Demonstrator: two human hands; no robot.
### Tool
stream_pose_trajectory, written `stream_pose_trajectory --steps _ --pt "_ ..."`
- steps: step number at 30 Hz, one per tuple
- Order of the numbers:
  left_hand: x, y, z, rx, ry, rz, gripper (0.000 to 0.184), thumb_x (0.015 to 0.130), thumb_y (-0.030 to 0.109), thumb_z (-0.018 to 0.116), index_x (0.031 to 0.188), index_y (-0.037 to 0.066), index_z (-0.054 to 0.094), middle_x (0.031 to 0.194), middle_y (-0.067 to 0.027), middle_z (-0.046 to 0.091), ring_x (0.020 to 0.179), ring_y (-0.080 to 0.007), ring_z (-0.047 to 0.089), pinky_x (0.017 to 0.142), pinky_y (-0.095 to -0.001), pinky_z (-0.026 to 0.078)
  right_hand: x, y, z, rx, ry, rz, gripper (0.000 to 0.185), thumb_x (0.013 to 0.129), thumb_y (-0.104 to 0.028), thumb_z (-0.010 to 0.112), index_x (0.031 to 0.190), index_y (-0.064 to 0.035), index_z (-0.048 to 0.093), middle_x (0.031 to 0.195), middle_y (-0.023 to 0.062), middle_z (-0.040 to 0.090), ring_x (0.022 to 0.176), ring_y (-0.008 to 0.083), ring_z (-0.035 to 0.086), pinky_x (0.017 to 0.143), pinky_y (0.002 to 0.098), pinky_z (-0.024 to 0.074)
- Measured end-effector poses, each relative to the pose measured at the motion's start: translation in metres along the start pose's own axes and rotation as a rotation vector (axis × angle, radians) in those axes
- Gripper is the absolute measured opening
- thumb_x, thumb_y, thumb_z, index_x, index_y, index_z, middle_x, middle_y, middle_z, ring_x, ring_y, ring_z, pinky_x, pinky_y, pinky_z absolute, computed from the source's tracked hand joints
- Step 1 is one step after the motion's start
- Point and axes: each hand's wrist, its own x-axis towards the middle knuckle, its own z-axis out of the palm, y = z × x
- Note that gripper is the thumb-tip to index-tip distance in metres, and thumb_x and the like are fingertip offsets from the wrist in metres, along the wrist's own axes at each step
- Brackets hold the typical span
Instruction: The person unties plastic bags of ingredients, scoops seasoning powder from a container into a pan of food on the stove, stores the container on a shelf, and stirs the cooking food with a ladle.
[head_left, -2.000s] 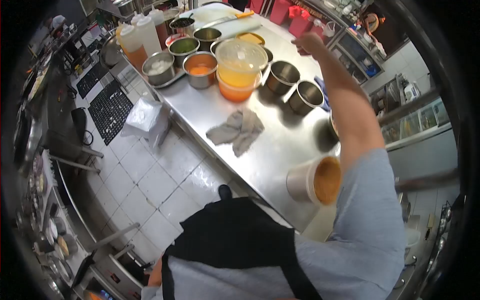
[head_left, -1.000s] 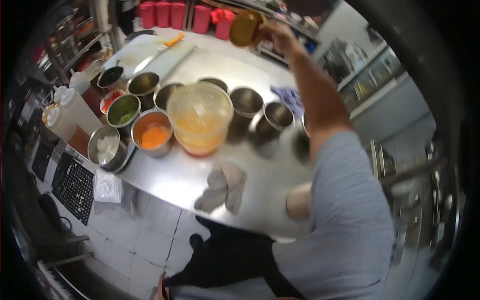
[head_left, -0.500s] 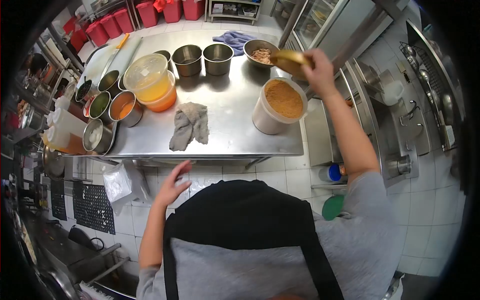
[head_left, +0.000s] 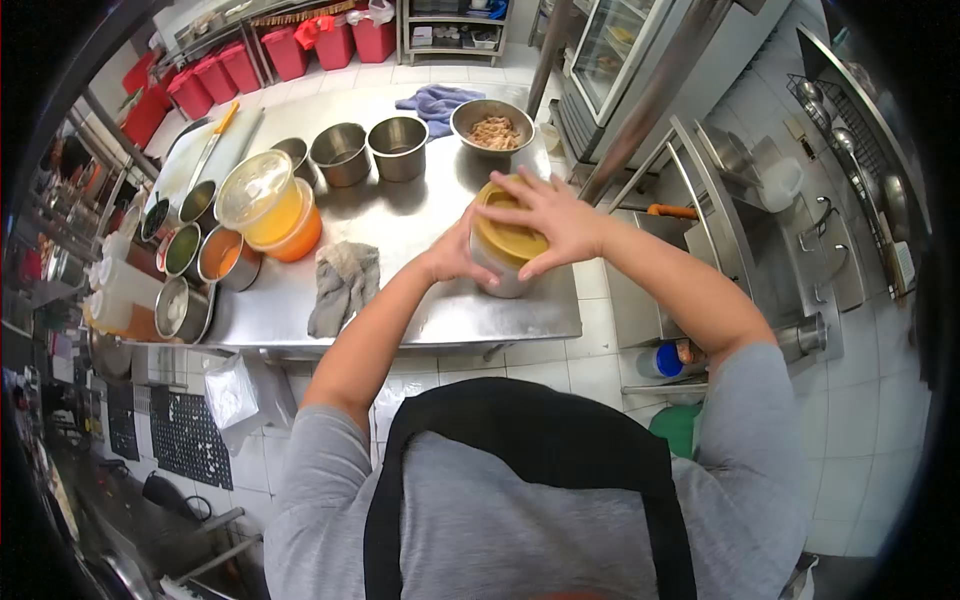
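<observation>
A white tub (head_left: pixel 503 279) stands near the right end of the steel table, with a yellow-brown lid (head_left: pixel 512 240) over its mouth. My right hand (head_left: pixel 553 222) lies on top of the lid with its fingers spread. Against the tub's left side, my left hand (head_left: pixel 461 254) is wrapped round the wall. Behind the tub sits a steel bowl (head_left: pixel 493 130) of shredded food. Whether the lid is fully seated cannot be seen under my fingers.
Left of the tub lie a grey cloth (head_left: pixel 345 288), two steel pots (head_left: pixel 398 150) and stacked orange-filled containers (head_left: pixel 264 205). Farther left are small pots, squeeze bottles (head_left: pixel 127 297) and a knife (head_left: pixel 210 150) on a cutting board. A blue cloth (head_left: pixel 438 105) lies behind.
The lid has gone from the air beside the bowl onto the tub, covering the brown powder. My left hand has risen from below the table edge to the tub's side.
</observation>
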Motion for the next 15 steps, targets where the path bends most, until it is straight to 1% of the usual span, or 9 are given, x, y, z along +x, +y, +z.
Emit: stream_pose_trajectory --steps 3,4,7,8,11,12,13,14,15 --pt "0.004 0.003 0.009 -0.227 -0.038 -0.001 0.126 0.044 0.024 0.089 0.14 0.004 0.01 0.138 -0.0145 0.032 0.13 -0.0266 0.031 0.107 -0.039 0.029 0.001 -0.002 0.01 -0.021 0.024 0.019 0.095 0.056 -0.068 0.065 0.139 -0.0366 0.032 0.15 0.0144 0.013 0.131 0.0504 0.017 0.098 0.0644 0.0183" --pt "0.003 0.006 0.016 -0.299 0.027 -0.002 0.128 0.04 0.015 0.088 0.141 0.007 0.011 0.14 -0.0118 0.03 0.131 -0.0265 0.03 0.107 -0.0384 0.029 0.0 -0.011 0.017 -0.062 0.098 0.097 0.093 0.058 -0.068 0.063 0.14 -0.0366 0.03 0.15 0.0153 0.014 0.13 0.0519 0.017 0.097 0.0656 0.0193" --pt "-0.012 0.035 0.041 -0.053 0.323 -0.007 0.127 0.039 0.014 0.088 0.14 0.006 0.012 0.139 -0.0111 0.03 0.129 -0.0266 0.032 0.106 -0.0382 0.031 0.018 -0.057 0.034 -0.082 0.214 0.689 0.091 0.061 -0.068 0.06 0.14 -0.0375 0.028 0.149 0.0179 0.017 0.129 0.0525 0.018 0.096 0.066 0.0212" --pt "-0.017 0.042 0.063 -0.157 0.471 -0.046 0.127 0.039 0.018 0.088 0.139 0.004 0.012 0.138 -0.0117 0.031 0.127 -0.0262 0.035 0.106 -0.0376 0.032 0.026 -0.069 0.036 -0.097 0.224 0.83 0.09 0.062 -0.07 0.058 0.14 -0.0392 0.026 0.147 0.0199 0.02 0.129 0.0529 0.018 0.094 0.0664 0.0231" --pt "-0.042 0.049 0.053 0.244 0.39 -0.084 0.125 0.039 0.022 0.089 0.139 0.003 0.015 0.137 -0.0125 0.032 0.127 -0.0271 0.035 0.106 -0.0374 0.031 0.006 -0.066 -0.003 0.132 -0.126 0.601 0.091 0.061 -0.071 0.059 0.14 -0.0403 0.026 0.147 0.0208 0.02 0.13 0.0501 0.019 0.095 0.0635 0.0251" --pt "-0.045 0.039 0.038 -0.046 0.274 -0.111 0.122 0.04 0.025 0.089 0.138 0.002 0.02 0.138 -0.0137 0.031 0.128 -0.0282 0.034 0.107 -0.038 0.029 -0.002 -0.062 -0.027 0.075 -0.248 0.502 0.094 0.059 -0.073 0.06 0.14 -0.0402 0.026 0.147 0.0216 0.017 0.131 0.0471 0.021 0.098 0.0605 0.0255" --pt "-0.038 0.015 0.029 -0.293 0.153 0.014 0.123 0.041 0.026 0.089 0.139 0.003 0.018 0.137 -0.0144 0.033 0.127 -0.0291 0.036 0.106 -0.0391 0.03 -0.008 -0.054 -0.027 -0.058 -0.199 0.287 0.095 0.059 -0.073 0.061 0.14 -0.0402 0.026 0.147 0.022 0.016 0.131 0.0456 0.023 0.099 0.0589 0.0259" --pt "-0.028 0.017 0.016 -0.344 -0.045 -0.01 0.122 0.041 0.026 0.09 0.138 0.005 0.019 0.137 -0.0134 0.035 0.126 -0.0279 0.038 0.106 -0.04 0.031 -0.011 -0.038 -0.018 -0.217 -0.154 0.088 0.096 0.058 -0.073 0.062 0.14 -0.0401 0.026 0.148 0.0223 0.014 0.131 0.0441 0.025 0.099 0.0574 0.0262" --pt "-0.018 0.02 0.005 -0.381 -0.243 -0.042 0.12 0.042 0.026 0.09 0.138 0.006 0.02 0.136 -0.0124 0.037 0.125 -0.0268 0.04 0.105 -0.0409 0.033 -0.006 -0.012 0.015 -0.009 0.027 -0.149 0.095 0.058 -0.073 0.062 0.14 -0.0397 0.028 0.148 0.0207 0.013 0.129 0.0469 0.025 0.098 0.0594 0.0264"
